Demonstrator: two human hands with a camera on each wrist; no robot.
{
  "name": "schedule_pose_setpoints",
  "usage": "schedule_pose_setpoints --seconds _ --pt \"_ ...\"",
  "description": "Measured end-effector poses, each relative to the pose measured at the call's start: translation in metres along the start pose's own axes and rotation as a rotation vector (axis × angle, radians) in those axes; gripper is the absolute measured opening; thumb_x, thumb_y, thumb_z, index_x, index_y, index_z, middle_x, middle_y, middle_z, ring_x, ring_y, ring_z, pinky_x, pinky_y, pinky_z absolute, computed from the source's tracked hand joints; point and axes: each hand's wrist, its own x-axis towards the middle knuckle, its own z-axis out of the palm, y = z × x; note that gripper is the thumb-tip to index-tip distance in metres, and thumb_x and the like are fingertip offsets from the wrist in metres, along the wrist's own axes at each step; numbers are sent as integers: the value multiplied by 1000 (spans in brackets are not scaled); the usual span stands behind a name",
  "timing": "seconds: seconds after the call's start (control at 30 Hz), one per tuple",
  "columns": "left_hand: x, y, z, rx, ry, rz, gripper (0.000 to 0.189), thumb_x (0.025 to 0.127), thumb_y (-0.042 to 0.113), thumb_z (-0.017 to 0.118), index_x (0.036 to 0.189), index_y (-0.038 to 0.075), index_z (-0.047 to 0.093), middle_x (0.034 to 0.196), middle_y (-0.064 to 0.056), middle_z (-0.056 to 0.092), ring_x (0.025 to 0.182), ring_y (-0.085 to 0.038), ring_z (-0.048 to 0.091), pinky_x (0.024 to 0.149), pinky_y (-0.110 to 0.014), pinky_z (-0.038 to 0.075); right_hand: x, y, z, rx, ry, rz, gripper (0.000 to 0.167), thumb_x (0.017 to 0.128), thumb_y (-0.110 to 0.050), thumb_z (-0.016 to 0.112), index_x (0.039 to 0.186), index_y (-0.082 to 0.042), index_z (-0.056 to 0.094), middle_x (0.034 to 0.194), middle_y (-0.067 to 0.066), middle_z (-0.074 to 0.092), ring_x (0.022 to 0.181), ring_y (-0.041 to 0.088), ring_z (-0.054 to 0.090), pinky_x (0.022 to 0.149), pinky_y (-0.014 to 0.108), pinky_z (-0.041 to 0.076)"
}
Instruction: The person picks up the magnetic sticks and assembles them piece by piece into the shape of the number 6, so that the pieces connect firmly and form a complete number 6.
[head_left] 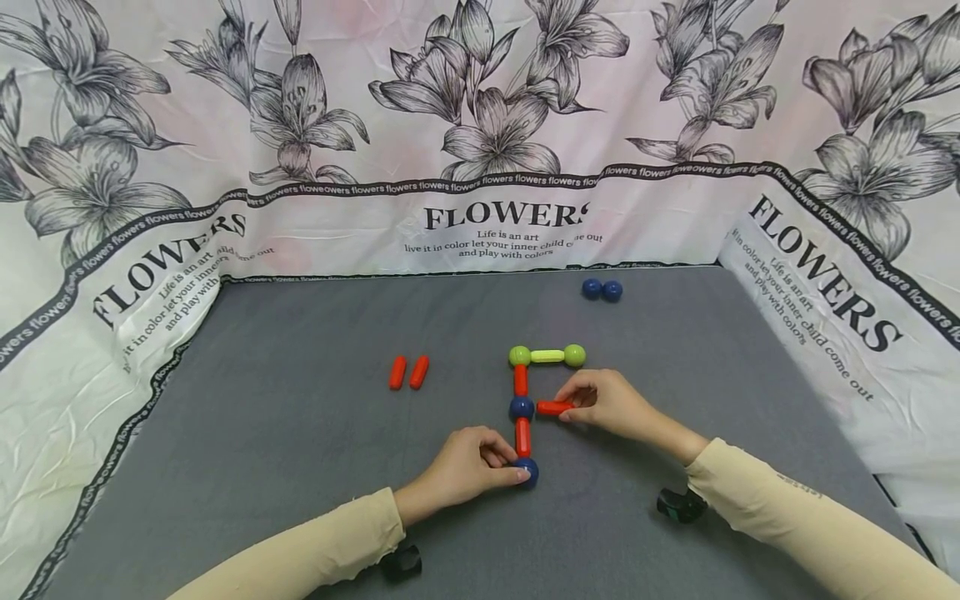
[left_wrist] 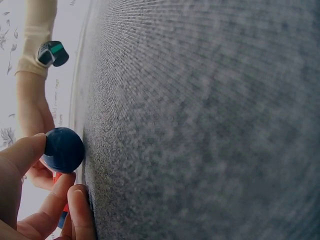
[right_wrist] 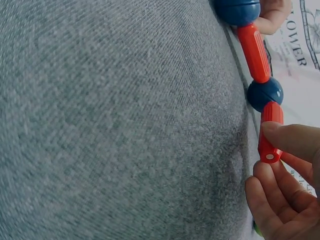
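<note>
A chain of toy building rods and balls lies on the grey cloth: a green ball (head_left: 520, 356) at the top, a red rod (head_left: 521, 381), a blue ball (head_left: 521, 407), a second red rod (head_left: 523, 437) and a lower blue ball (head_left: 529, 477). My left hand (head_left: 461, 468) holds that lower ball between thumb and fingers. In my right hand (head_left: 611, 406) a third red rod (head_left: 551, 407) is pinched, its tip right at the middle blue ball's right side. The right wrist view shows a pale round dot on this rod's (right_wrist: 271, 114) free end.
From the top green ball a light green rod (head_left: 547, 356) runs right to another green ball (head_left: 574, 355). Two loose red rods (head_left: 397, 372) lie to the left. Two blue balls (head_left: 592, 289) sit near the back edge. Flower-printed cloth (head_left: 495, 125) hangs behind.
</note>
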Motion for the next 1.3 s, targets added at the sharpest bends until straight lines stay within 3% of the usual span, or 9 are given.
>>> schedule_pose_setpoints --seconds 0.23,1.3 --pt "1 -2 1 -5 7 29 24 77 31 86 88 12 74 80 2 68 67 -4 58 59 -18 48 1 1 1 7 -1 7 19 80 -16 83 97 -15 75 92 1 73 76 5 63 69 20 53" --pt "-1 -1 0 -10 6 15 23 77 31 85 89 14 74 80 3 68 66 -3 58 58 -17 47 7 1 0 10 -38 6 19 81 -16 82 98 -16 74 94 0 73 77 6 63 70 21 54"
